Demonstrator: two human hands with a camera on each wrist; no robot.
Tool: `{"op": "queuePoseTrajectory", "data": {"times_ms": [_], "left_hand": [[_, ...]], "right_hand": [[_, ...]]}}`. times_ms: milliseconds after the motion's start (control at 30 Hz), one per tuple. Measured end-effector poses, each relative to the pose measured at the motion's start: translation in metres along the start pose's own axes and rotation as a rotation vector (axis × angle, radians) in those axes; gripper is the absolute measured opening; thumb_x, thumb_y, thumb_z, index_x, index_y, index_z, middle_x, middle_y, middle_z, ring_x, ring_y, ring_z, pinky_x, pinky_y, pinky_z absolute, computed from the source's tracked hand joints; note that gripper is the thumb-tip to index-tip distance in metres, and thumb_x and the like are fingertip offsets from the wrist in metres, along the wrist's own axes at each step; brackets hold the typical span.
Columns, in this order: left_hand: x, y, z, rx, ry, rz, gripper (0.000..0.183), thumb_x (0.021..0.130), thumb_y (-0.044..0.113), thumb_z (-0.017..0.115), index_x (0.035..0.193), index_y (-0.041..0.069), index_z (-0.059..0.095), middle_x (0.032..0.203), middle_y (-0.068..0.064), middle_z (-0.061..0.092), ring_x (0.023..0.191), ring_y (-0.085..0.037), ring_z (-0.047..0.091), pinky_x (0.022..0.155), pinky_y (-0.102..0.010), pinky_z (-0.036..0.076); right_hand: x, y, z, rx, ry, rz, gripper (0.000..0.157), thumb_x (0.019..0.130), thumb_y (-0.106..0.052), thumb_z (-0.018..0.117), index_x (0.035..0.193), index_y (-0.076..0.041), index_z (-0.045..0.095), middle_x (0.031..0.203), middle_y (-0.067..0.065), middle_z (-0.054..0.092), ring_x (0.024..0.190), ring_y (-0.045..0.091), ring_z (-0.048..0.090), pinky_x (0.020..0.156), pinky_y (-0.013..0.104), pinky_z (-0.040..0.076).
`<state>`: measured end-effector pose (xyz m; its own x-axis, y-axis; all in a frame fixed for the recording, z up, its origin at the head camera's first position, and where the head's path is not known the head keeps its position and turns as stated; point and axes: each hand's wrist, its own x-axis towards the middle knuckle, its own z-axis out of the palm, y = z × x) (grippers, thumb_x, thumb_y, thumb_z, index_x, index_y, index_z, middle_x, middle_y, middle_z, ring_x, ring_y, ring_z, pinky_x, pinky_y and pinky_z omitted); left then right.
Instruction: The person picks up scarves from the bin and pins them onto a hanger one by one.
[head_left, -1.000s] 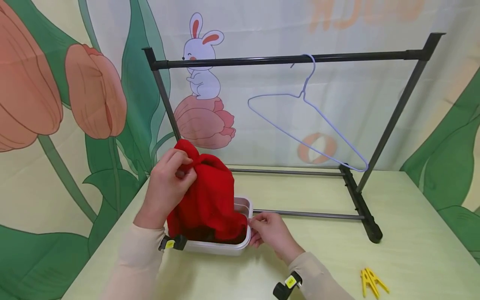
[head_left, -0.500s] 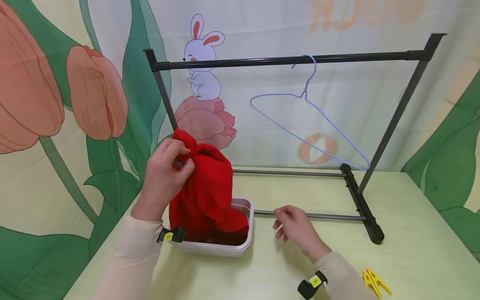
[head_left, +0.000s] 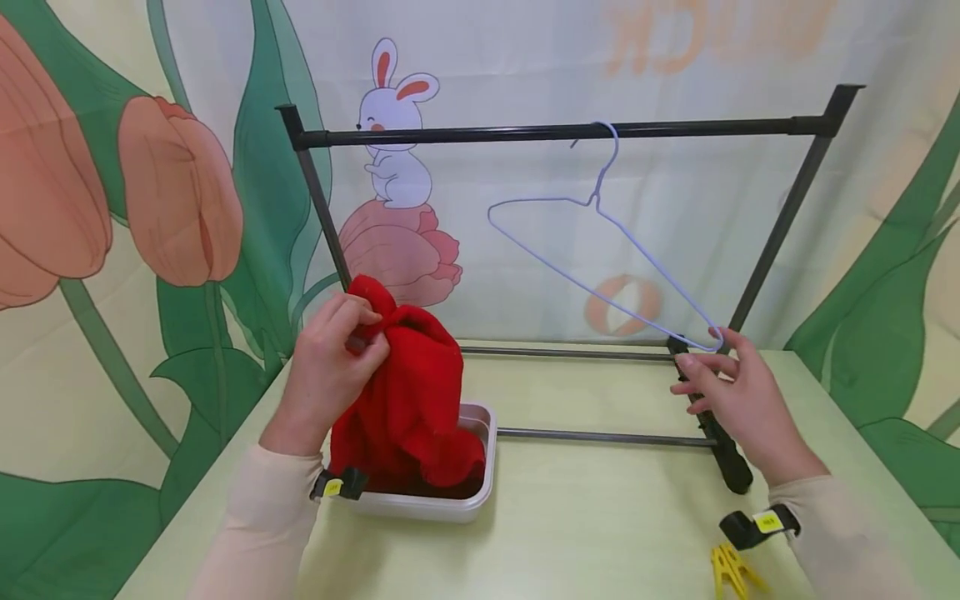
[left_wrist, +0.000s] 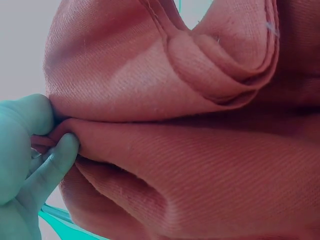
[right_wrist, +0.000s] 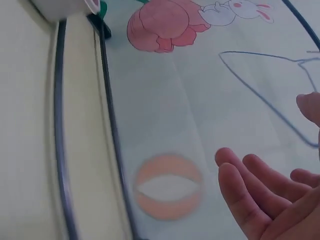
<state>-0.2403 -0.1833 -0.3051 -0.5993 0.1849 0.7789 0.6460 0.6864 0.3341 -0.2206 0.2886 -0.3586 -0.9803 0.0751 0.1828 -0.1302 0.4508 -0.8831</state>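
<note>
My left hand (head_left: pixel 330 362) pinches a bunched fold of red cloth (head_left: pixel 416 392) and holds it up, its lower part hanging into a white rectangular tub (head_left: pixel 427 506). The left wrist view shows finger and thumb tips closed on the ribbed-looking fabric (left_wrist: pixel 200 170). At the lower right corner of a lilac wire hanger (head_left: pixel 540 265) is my right hand (head_left: pixel 738 400), fingertips right by the wire in the head view. Its thumb and fingers are spread apart in the right wrist view, with the hanger (right_wrist: pixel 267 97) behind them.
The hanger hooks over the top bar (head_left: pixel 450 136) of a black rack, whose foot (head_left: pixel 731 462) and lower rods stand on the pale table (head_left: pixel 570 533). Yellow clothespins (head_left: pixel 731 571) lie at the front right, below the right wrist. A printed curtain (head_left: pixel 525 292) hangs behind.
My right hand has left the tub's right rim and moved right and up to the hanger's corner. The left hand still holds the red cloth, having risen slightly and come back down.
</note>
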Motion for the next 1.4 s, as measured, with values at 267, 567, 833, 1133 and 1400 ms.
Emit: {"op": "queuePoseTrajectory", "data": {"times_ms": [267,567,833,1133,1400], "left_hand": [[-0.008,-0.004,0.000,0.011,0.005,-0.007,0.031,0.084,-0.008,0.083,0.109,0.003,0.068,0.113,-0.015,0.069,0.096,-0.026,0.067,0.080,-0.047,0.067],[-0.010,-0.006,-0.001,0.005,0.003,0.028,0.032,0.083,-0.009,0.084,0.108,0.003,0.067,0.111,-0.015,0.068,0.095,-0.026,0.067,0.078,-0.048,0.067],[-0.005,-0.004,0.001,0.000,-0.018,0.002,0.035,0.083,-0.008,0.085,0.110,0.004,0.066,0.113,-0.014,0.068,0.095,-0.027,0.067,0.080,-0.049,0.067],[-0.006,-0.003,0.002,-0.003,-0.026,-0.019,0.034,0.085,-0.007,0.083,0.111,0.004,0.066,0.115,-0.015,0.068,0.096,-0.028,0.068,0.082,-0.050,0.067],[-0.006,-0.004,0.002,-0.002,-0.019,-0.006,0.034,0.084,-0.008,0.084,0.112,0.003,0.066,0.115,-0.016,0.068,0.097,-0.029,0.068,0.082,-0.050,0.067]], "right_hand": [[0.024,-0.037,-0.011,-0.208,-0.057,-0.131,0.070,0.113,-0.052,0.049,0.160,-0.003,0.036,0.119,0.024,0.076,0.076,0.013,0.079,0.062,0.032,0.061],[0.023,-0.040,0.001,-0.301,0.027,-0.281,0.046,0.118,-0.040,0.038,0.126,-0.001,0.063,0.083,0.012,0.067,0.055,0.015,0.062,0.058,0.027,0.054],[0.018,-0.045,0.003,-0.276,0.184,-0.390,0.041,0.118,-0.036,0.042,0.117,-0.005,0.068,0.072,0.008,0.067,0.053,0.014,0.062,0.053,0.023,0.051],[0.010,-0.061,-0.008,-0.238,0.331,-0.448,0.033,0.116,-0.027,0.049,0.115,-0.004,0.073,0.068,-0.014,0.063,0.051,0.001,0.058,0.050,0.018,0.045],[-0.007,-0.070,-0.015,-0.179,0.405,-0.514,0.026,0.113,-0.016,0.054,0.109,-0.002,0.076,0.065,-0.026,0.061,0.048,-0.005,0.056,0.053,0.011,0.046]]}}
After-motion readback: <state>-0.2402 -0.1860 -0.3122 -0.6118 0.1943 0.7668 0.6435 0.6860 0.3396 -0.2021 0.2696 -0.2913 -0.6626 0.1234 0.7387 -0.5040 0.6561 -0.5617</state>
